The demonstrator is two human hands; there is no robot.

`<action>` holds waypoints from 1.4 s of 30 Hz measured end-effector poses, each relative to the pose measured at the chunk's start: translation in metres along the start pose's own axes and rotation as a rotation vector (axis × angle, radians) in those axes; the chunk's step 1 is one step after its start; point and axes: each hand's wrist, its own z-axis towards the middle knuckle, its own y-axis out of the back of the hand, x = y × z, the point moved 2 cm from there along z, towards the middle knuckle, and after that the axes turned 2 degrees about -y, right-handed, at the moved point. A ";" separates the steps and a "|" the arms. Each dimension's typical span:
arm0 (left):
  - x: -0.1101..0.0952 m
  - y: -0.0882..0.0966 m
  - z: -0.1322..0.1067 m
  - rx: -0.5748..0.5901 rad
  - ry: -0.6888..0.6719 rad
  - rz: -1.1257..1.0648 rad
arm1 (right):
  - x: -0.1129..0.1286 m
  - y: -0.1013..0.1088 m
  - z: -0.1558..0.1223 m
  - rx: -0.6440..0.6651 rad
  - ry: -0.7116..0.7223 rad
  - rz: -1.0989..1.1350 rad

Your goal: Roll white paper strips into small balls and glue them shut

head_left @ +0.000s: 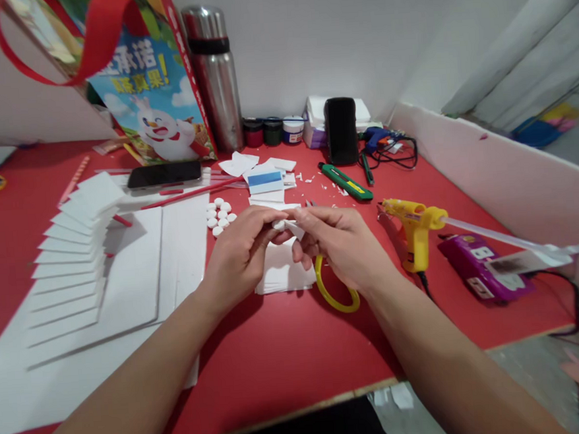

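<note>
Over the middle of the table my two hands meet, fingertips nearly touching. My left hand (240, 257) is closed in a pinch on a small white rounded piece (279, 225) that looks like the nearby discs. The fingers of my right hand (343, 243) are closed on a small white pointed piece of paper (295, 229) right beside it. Fingers partly cover both pieces, and whether they are joined I cannot tell. A pile of white discs (220, 216) lies just beyond my left hand. Under my hands is a stack of white paper (283, 273). A yellow ring handle (339, 301), apparently of scissors, shows below my right hand.
A stepped white board model (71, 258) stands at left on white sheets. Rightward lie a green cutter (346, 181), a yellow glue gun (414, 228) and a purple box (481, 266). A steel flask (218, 83), paint jars (272, 131) and gift bag (154, 87) line the back.
</note>
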 end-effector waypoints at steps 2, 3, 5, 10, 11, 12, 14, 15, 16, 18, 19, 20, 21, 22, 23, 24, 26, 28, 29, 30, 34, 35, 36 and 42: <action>-0.001 0.000 0.000 0.000 -0.023 0.003 | 0.002 -0.001 -0.002 -0.011 0.034 -0.066; -0.001 0.001 0.000 0.000 -0.026 -0.001 | 0.003 -0.002 -0.003 -0.020 0.049 -0.110; -0.001 0.000 0.001 0.004 -0.015 -0.020 | 0.006 -0.003 -0.004 -0.043 0.093 -0.210; 0.000 -0.001 0.000 0.009 0.029 -0.096 | 0.007 -0.002 -0.005 -0.095 0.260 -0.509; 0.000 -0.001 0.000 0.010 0.037 -0.104 | 0.006 -0.001 -0.005 -0.112 0.297 -0.569; 0.000 -0.002 0.000 0.011 0.047 -0.110 | 0.006 -0.001 -0.006 -0.135 0.330 -0.624; 0.000 -0.002 -0.001 0.009 0.071 -0.122 | 0.004 -0.001 -0.006 -0.191 0.380 -0.715; -0.001 -0.002 -0.001 0.004 0.082 -0.126 | 0.003 -0.001 -0.007 -0.223 0.399 -0.753; -0.003 -0.002 -0.001 -0.002 0.093 -0.125 | 0.002 -0.002 -0.008 -0.259 0.420 -0.791; -0.006 -0.002 0.000 -0.023 0.105 -0.110 | 0.000 -0.004 -0.009 -0.330 0.488 -0.873; -0.007 -0.002 0.001 -0.038 0.108 -0.098 | -0.001 -0.005 -0.010 -0.360 0.530 -0.916; -0.008 -0.002 0.001 -0.054 0.111 -0.088 | -0.002 -0.007 -0.011 -0.384 0.571 -0.954; -0.009 -0.002 0.001 -0.066 0.114 -0.084 | -0.003 -0.008 -0.011 -0.397 0.603 -0.980; -0.010 -0.001 0.002 -0.075 0.118 -0.090 | -0.004 -0.009 -0.011 -0.399 0.621 -0.987; -0.009 -0.001 0.002 -0.076 0.128 -0.104 | -0.004 -0.009 -0.010 -0.393 0.613 -0.965; -0.009 -0.001 0.001 -0.069 0.141 -0.127 | -0.004 -0.009 -0.009 -0.379 0.576 -0.910; -0.007 -0.001 0.001 -0.047 0.169 -0.180 | -0.002 -0.006 -0.007 -0.333 0.427 -0.711; -0.005 -0.001 0.000 -0.024 0.183 -0.220 | 0.000 -0.004 -0.004 -0.259 0.231 -0.458; -0.005 0.000 0.001 -0.015 0.178 -0.227 | 0.001 -0.003 -0.003 -0.216 0.150 -0.357; -0.004 0.000 0.001 -0.009 0.164 -0.224 | 0.001 -0.003 -0.002 -0.180 0.095 -0.296; -0.003 0.002 0.002 0.022 0.098 -0.169 | 0.000 0.001 0.001 -0.174 0.138 -0.423; -0.002 0.003 0.002 0.028 0.093 -0.159 | -0.001 0.002 0.001 -0.180 0.175 -0.481; -0.001 0.003 0.002 0.033 0.094 -0.152 | -0.002 0.003 0.001 -0.176 0.206 -0.521; 0.001 0.007 0.000 0.088 0.090 -0.143 | -0.002 0.006 0.000 -0.123 0.251 -0.635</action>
